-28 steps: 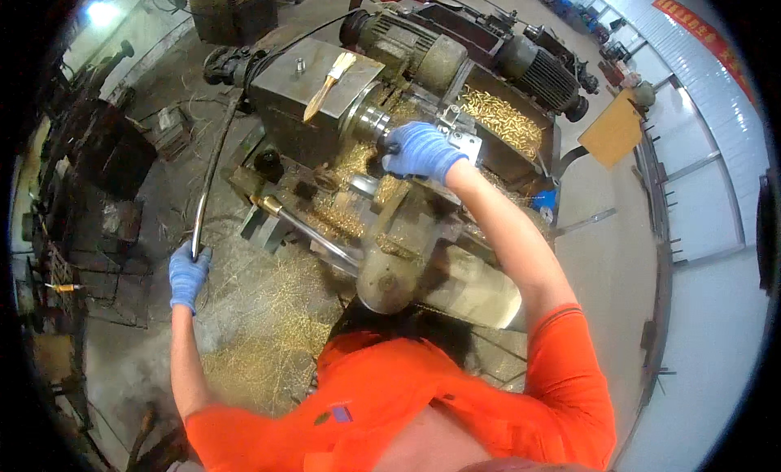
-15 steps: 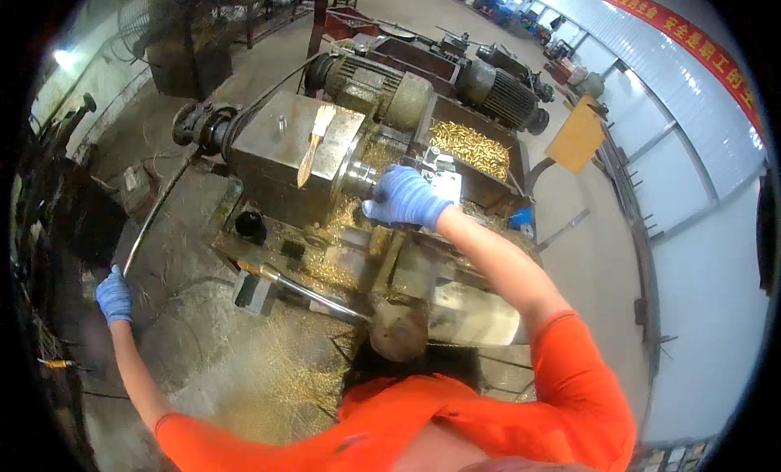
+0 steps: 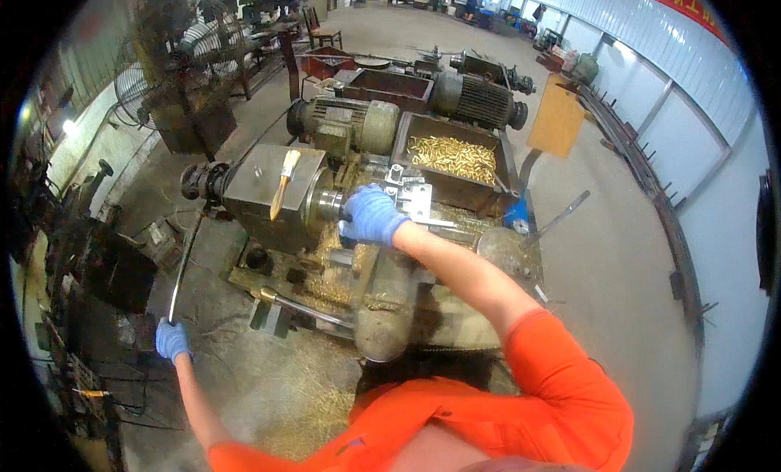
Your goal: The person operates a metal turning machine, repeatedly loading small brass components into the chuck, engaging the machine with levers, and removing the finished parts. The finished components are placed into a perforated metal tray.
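Observation:
In a blue glove, my left hand (image 3: 172,339) is closed around the lower end of a long metal lever (image 3: 188,265). The lever runs up to the left end of the lathe's headstock (image 3: 264,197). My right hand (image 3: 372,215), also gloved in blue, is bent in at the front of the spindle chuck (image 3: 329,204). Its fingers are curled, and whatever they hold is hidden behind the glove. Just right of this hand sits a bright metal tool block (image 3: 416,202). A brush (image 3: 285,183) with pale bristles rests on top of the headstock.
Behind the tool block, a metal tray (image 3: 464,189) holds many small brass parts (image 3: 452,158). Electric motors (image 3: 355,122) stand at the back. Below the chuck, a steel-handled bar (image 3: 309,308) crosses the front above brass shavings. A fan (image 3: 175,65) stands far left, and a tan board (image 3: 556,117) rises at right.
The view has shifted, setting the machine lower and further left. My left hand has swung the lever's lower end rightward relative to the headstock. My right hand stays at the chuck.

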The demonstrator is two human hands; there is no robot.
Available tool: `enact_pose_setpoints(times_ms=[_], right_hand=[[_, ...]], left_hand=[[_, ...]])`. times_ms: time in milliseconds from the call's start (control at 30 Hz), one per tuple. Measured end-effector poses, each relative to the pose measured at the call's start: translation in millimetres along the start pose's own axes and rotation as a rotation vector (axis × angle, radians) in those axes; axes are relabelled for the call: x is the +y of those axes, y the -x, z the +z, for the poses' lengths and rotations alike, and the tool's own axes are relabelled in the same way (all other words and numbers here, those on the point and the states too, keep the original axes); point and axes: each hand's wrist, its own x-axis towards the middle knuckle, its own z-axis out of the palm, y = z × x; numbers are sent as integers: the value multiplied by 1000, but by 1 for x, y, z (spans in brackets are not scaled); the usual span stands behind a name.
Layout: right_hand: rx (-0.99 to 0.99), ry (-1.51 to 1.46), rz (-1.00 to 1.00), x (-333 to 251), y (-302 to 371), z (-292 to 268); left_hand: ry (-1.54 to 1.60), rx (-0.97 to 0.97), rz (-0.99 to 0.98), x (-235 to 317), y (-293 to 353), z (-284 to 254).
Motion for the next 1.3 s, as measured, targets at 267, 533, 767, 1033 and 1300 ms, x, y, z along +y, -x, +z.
enact_pose_setpoints(times_ms=[267, 533, 767, 1033, 1300], right_hand=[[637, -295, -196, 45, 144, -7], [459, -136, 314, 104, 294, 8], [303, -398, 808, 155, 342, 14], [-75, 215, 734, 296, 323, 43], [-185, 296, 705, 348, 311, 95]], left_hand=[[576, -136, 157, 67, 71, 74], [187, -671, 612, 100, 82, 153], [-304, -565, 915, 113, 39, 143], [700, -586, 403, 150, 45, 63], [500, -382, 350, 226, 103, 25]])
